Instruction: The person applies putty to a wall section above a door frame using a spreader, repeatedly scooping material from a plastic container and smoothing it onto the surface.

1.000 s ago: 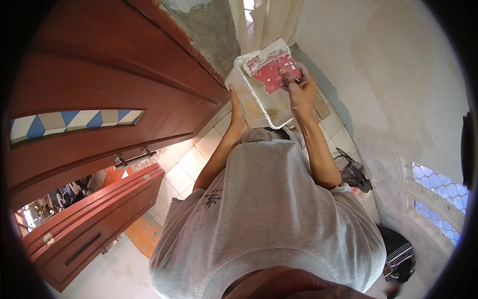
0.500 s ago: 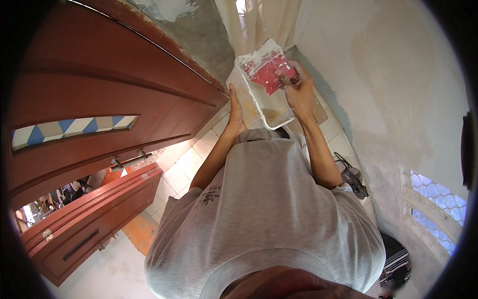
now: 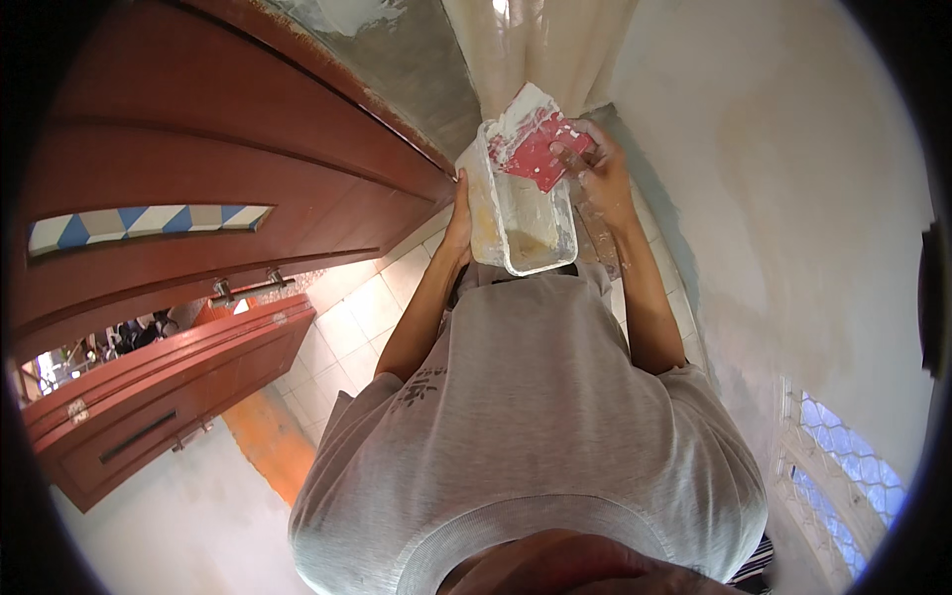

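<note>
A white, smeared rectangular plastic tub [image 3: 487, 218] is held in front of my chest, its open top facing me. My left hand [image 3: 459, 216] is closed along its left side, fingers mostly hidden behind it. In my right hand [image 3: 600, 169] is a flat red putty spreader [image 3: 535, 154], pinched between thumb and fingers. White putty [image 3: 528, 111] coats the spreader's far edge, and specks dot its face. The spreader is over the far part of the tub; whether it touches the rim I cannot tell. A thin residue lines the tub's inside.
A brown-red door [image 3: 327, 198] with a lever handle stands close on my left, beside a lower door panel [image 3: 169, 407]. A patchy plastered wall [image 3: 773, 198] rises on the right, with a grilled window [image 3: 843, 466]. A pale curtain [image 3: 540, 50] hangs ahead above the tiled floor [image 3: 372, 307].
The tub has swung a little, with its near end shifting left and down in view. The spreader has moved slightly down. My view has turned a little; both hands keep their hold.
</note>
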### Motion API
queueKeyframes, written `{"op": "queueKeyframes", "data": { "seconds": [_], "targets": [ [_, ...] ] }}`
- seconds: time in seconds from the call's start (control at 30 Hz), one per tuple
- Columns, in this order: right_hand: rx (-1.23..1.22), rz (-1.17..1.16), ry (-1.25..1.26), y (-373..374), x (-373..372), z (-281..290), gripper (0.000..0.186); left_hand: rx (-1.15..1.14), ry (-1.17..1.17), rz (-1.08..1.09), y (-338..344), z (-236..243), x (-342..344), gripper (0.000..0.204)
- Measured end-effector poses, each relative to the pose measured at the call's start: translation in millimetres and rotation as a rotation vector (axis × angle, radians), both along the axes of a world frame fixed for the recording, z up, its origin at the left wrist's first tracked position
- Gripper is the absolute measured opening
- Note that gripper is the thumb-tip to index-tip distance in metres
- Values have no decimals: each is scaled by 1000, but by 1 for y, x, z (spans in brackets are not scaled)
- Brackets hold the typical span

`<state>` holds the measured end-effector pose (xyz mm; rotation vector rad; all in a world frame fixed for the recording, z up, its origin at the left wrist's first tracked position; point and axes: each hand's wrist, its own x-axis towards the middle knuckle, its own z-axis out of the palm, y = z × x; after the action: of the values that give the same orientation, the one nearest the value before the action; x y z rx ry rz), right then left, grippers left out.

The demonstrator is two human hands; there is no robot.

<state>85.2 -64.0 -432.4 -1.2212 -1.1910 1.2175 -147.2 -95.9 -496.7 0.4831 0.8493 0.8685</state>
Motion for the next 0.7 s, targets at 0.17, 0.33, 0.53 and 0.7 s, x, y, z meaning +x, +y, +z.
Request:
{"op": "queueKeyframes", "data": {
  "seconds": [0.17, 0.33, 0.53, 0.7],
  "targets": [
    [-1, 191, 101, 26, 15, 10, 26, -14, 20, 1, -1, -12, -4, 92],
    [3, 214, 139, 39, 15, 0, 27, -32, -109, 19, 0, -12, -6, 92],
    [82, 115, 338, 39, 2, -24, 37, -44, -57, 137, -5, -12, -17, 95],
    [16, 44, 466, 39, -9, -23, 44, -60, -23, 251, -12, -15, -36, 97]
  ]
}}
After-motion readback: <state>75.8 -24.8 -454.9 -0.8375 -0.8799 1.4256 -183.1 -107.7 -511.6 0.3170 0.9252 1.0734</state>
